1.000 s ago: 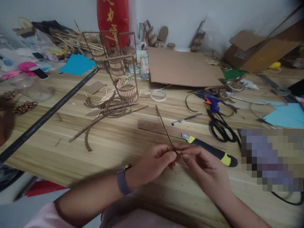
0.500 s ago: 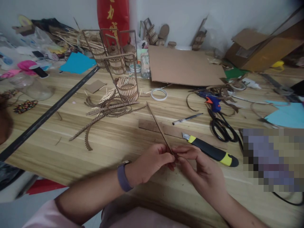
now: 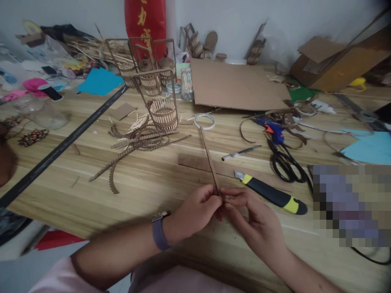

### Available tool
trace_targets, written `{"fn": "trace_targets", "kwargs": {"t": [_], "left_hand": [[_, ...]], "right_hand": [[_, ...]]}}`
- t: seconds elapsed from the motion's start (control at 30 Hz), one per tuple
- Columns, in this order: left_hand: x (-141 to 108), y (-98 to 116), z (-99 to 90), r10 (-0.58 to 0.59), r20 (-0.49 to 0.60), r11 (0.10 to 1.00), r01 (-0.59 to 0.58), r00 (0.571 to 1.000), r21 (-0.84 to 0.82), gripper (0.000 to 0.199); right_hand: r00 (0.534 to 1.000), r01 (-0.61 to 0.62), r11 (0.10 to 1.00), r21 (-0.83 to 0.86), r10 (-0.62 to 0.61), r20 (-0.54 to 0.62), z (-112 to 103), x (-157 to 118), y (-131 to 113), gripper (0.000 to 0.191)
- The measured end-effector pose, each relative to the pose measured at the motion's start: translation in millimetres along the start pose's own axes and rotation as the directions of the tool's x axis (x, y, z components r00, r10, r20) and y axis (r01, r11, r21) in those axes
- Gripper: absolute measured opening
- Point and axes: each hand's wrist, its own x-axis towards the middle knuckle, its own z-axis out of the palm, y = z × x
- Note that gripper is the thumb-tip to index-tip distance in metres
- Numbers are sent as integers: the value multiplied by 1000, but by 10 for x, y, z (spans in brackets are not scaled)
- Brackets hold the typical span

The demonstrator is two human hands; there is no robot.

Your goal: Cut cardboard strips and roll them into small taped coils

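Two-handed at the near end of a thin brown strip (image 3: pixel 208 156), over the counter (image 3: pixel 159 175) and close to the middle of its near edge. Clamped on that strip between thumb and fingers of the left hand (image 3: pixel 191 211); pinched just beside, at the same end, with thumb and forefinger of the right hand (image 3: pixel 262 224). Hard to see exactly what is between the right fingertips.

Best to steady with the left and make small, even movements with the right, pinching lightly enough not to crease or twist. Wise to hold both pinches close together and leave the long free end unstrained.

Bent in at both wrists, with forearms reaching in from the near left and near right. Turned back-up on the left, with thumb on top; angled inward on the right, with the lower fingers loosely curled.

Beyond the grip, across the counter: a flat brown strip (image 3: pixel 195 163), a cutter (image 3: pixel 265 191) with blade toward the left edge, and a pen (image 3: pixel 241 152). Farther toward the far edge: a roll of tape (image 3: pixel 209 127), a small basket (image 3: pixel 165 116) and, nearer the left edge, notched strips (image 3: pixel 114 160).
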Motion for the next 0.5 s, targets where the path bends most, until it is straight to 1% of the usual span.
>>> {"fn": "trace_targets", "kwargs": {"t": [0.1, 0.23, 0.37, 0.5], "left_hand": [[-15, 16, -2, 37, -31, 989, -33, 999, 141, 14], [-36, 53, 7, 35, -82, 963, -12, 996, 271, 14], [-72, 131, 15, 78, -148, 904, -7, 986, 428, 12], [-109, 187, 18, 137, -139, 836, -39, 981, 548, 13]], "right_hand": [[999, -35, 999, 12, 35, -1, 21, -7, -4, 12], [999, -35, 999, 8, 35, -2, 32, -11, -7, 10], [1000, 25, 999, -40, -25, -9, 28, -3, -21, 11], [995, 102, 993, -65, -103, -13, 15, 15, -34, 15]]}}
